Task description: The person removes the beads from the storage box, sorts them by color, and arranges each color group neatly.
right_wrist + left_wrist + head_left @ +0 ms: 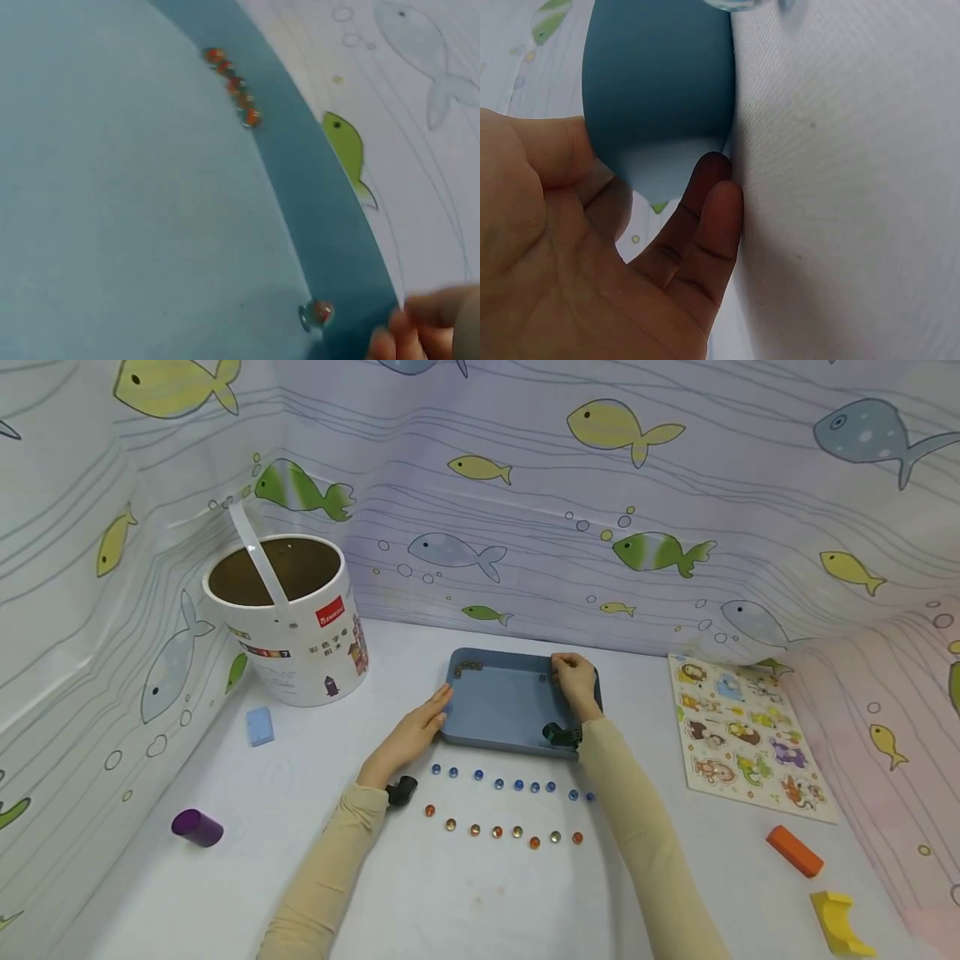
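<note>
A blue-grey tray (pixel 502 710) lies on the white table. My left hand (pixel 411 735) rests along its left side; in the left wrist view the fingertips (pixel 724 214) touch low on the wall near the table, and the thumb is by the rim. At the back right corner my right hand (pixel 576 681) pinches the tray's rim with bent fingers (pixel 405 330); whether a marble is hidden in them does not show. Inside the tray, several orange-patterned marbles (pixel 234 84) line the back left wall, and a single marble (pixel 321 312) lies near the right hand.
Before the tray run a row of blue marbles (pixel 519 785) and a row of orange and yellowish ones (pixel 497 832). A white bucket (pixel 307 652), light blue block (pixel 260 727) and purple cylinder (pixel 198 828) stand left. Right are an animal board (pixel 742 735), orange block (pixel 795 852) and yellow arch block (pixel 840 925).
</note>
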Demonstrator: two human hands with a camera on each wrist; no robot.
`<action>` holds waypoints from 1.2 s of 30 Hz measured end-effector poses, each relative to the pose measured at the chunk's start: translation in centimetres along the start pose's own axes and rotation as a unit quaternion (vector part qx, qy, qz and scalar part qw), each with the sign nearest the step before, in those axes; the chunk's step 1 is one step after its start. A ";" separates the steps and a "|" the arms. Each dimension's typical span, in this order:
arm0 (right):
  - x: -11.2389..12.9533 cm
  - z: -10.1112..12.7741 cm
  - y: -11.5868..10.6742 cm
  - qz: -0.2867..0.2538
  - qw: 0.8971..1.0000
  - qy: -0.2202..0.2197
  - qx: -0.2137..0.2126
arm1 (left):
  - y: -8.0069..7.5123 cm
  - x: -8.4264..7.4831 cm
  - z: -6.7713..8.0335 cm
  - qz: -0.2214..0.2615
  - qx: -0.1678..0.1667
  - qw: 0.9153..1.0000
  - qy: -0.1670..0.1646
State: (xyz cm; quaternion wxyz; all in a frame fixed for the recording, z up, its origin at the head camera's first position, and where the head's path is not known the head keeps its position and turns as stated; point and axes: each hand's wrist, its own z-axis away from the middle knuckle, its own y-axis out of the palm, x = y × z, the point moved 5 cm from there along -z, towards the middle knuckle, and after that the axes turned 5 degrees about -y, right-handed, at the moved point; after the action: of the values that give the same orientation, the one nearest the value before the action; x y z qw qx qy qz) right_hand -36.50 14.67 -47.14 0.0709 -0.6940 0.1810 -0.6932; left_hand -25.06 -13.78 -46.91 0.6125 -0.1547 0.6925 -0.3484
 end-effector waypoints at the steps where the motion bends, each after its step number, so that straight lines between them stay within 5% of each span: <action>1: 0.1 0.1 0.0 0.021 1.000 -0.007 -0.008 | 0.0 0.0 0.0 -0.001 0.000 1.000 0.000; 4: 0.4 0.3 0.3 0.090 0.996 -0.018 -0.006 | -0.1 0.1 0.1 -0.004 -0.001 1.000 0.002; 7: 0.5 0.4 1.3 0.124 0.991 -0.016 0.048 | -0.2 0.2 0.2 -0.004 0.000 1.000 0.000; 11: 1.0 0.3 2.9 0.133 0.983 -0.029 0.121 | -0.3 0.3 0.3 0.001 -0.001 1.000 -0.006; 23: 3.8 0.5 7.9 0.166 0.967 -0.088 0.174 | -0.4 0.2 0.3 0.006 -0.005 1.000 -0.001; 36: 3.9 0.0 10.6 0.309 0.913 -0.164 0.210 | 0.0 0.0 0.0 0.002 0.010 1.000 -0.003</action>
State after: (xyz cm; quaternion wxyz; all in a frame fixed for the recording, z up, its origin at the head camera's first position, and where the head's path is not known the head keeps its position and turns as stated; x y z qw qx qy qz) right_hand -38.19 3.48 -47.20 0.4546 -0.6764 0.2226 -0.5350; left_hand -25.03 -13.75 -46.93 0.6166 -0.1482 0.6876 -0.3535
